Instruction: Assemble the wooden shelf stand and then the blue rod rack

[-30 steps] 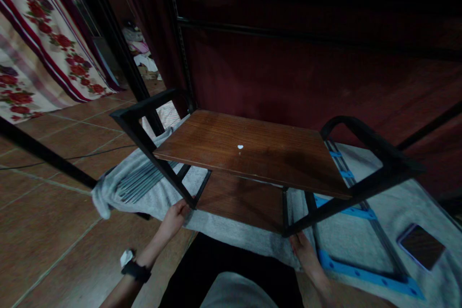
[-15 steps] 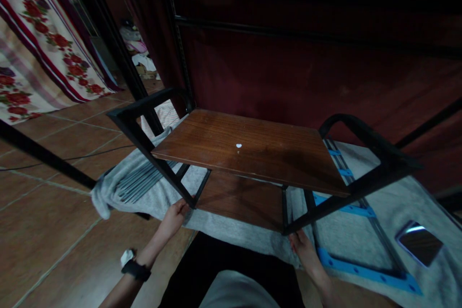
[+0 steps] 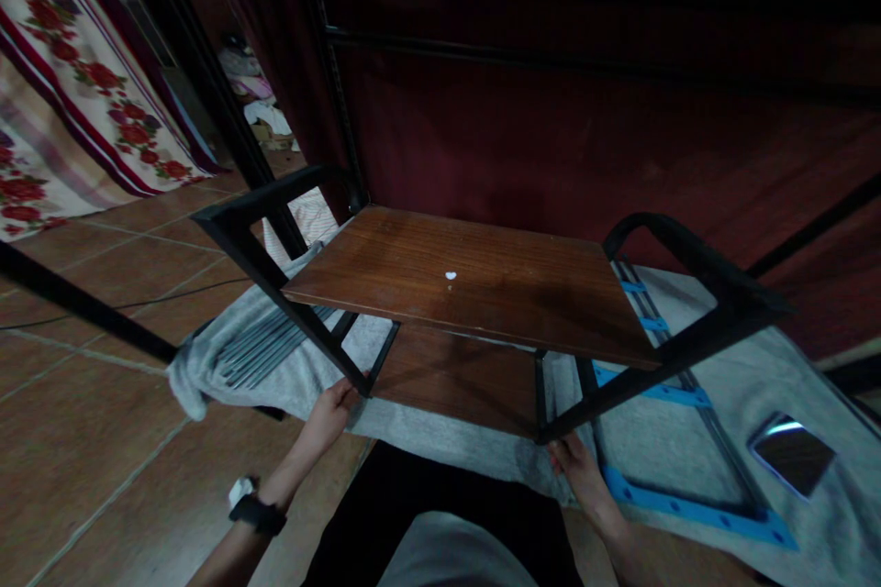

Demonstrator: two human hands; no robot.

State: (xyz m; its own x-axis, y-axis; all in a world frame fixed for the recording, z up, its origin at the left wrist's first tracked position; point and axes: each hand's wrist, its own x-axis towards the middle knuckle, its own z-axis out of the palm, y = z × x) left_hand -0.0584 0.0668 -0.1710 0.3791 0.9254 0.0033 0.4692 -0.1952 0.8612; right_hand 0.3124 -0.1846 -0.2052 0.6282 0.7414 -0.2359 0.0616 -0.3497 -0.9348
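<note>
Well, from the head camera you can see a small shelf (image 3: 474,293) sitting on a grey cloth (image 3: 427,422), right in front of the person. It has a brown top board, a brown low board (image 3: 454,376) and bent black sides. The left hand (image 3: 330,408) is at the near left bottom corner, with its fingers bent in. The right hand (image 3: 576,463) is at the near right bottom corner, its fingers bent too. The black bars hide some fingertips, so I cannot tell if either hand grips tight or only touches.

Thin rods (image 3: 268,351) lie near the left side. A blue and black rack (image 3: 695,514) and a phone (image 3: 791,457) lie to the right. To steady the shelf well, I think both hands should share the load evenly, so neither side tips, with fingertips clear of the bottom edges.
</note>
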